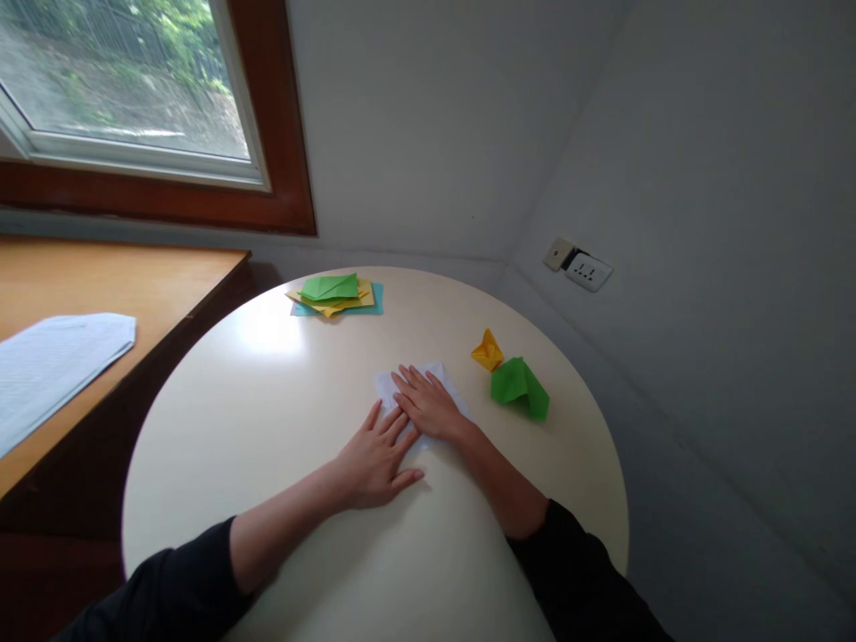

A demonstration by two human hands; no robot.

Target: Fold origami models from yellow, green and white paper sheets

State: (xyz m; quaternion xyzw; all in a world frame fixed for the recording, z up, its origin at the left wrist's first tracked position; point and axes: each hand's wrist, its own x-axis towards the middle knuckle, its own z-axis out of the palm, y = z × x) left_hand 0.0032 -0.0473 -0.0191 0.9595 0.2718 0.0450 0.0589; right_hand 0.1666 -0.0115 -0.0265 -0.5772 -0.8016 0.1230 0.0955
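Note:
A sheet of white paper (438, 373) lies on the round table, largely covered by my hands. Flat across its middle rests my right hand (426, 403), fingers stretched out and pointing to the upper left. My left hand (378, 461) is spread at the sheet's lower left, its fingertips on the paper close to the right hand and its thumb out over the tabletop. To the right of the paper sit a small folded yellow paper piece (489, 351) and a larger folded green paper piece (520, 387). How the white sheet is folded, if at all, is hidden.
The round cream table (220, 446) stands near a wall corner. At its far edge is a stack of coloured papers (338, 294). A wooden desk (167, 285) on the left holds a pile of white sheets (60, 366). A wall socket (588, 270) is on the right.

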